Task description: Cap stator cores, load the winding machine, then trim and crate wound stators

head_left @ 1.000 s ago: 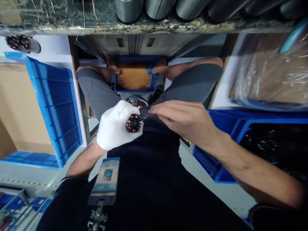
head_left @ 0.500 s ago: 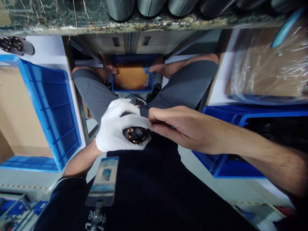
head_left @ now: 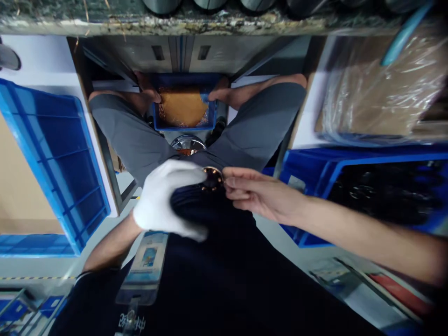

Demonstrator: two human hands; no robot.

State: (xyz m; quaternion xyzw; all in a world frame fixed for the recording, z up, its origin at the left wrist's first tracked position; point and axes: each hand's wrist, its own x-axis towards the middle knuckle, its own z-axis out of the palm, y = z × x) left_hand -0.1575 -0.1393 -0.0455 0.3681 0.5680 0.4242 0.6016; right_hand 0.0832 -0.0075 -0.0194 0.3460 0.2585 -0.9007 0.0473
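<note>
A dark stator with copper windings round its end (head_left: 212, 179) is held in front of my lap, its wound end facing up. My bare right hand (head_left: 261, 191) pinches it at its right edge, thumb and fingers closed. My left hand (head_left: 168, 200), in a white glove and blurred by motion, is spread wide in a C shape. Its upper fingertips are at the stator's left edge; whether they touch it I cannot tell. The glove's thumb side hangs apart, lower down, over my dark shirt.
Between my feet stands a blue bin (head_left: 185, 126) with an orange-brown sheet and copper scraps. A blue crate (head_left: 52, 154) is at left. Another blue crate (head_left: 315, 186) with dark parts is at right, below plastic-wrapped cardboard (head_left: 378, 88). Dark cylinders (head_left: 210, 3) line the worn bench edge (head_left: 196, 25).
My left hand has opened from around the stator and drawn back from it. The stator has shifted slightly up and right, now at my right fingertips. The view has shifted a little.
</note>
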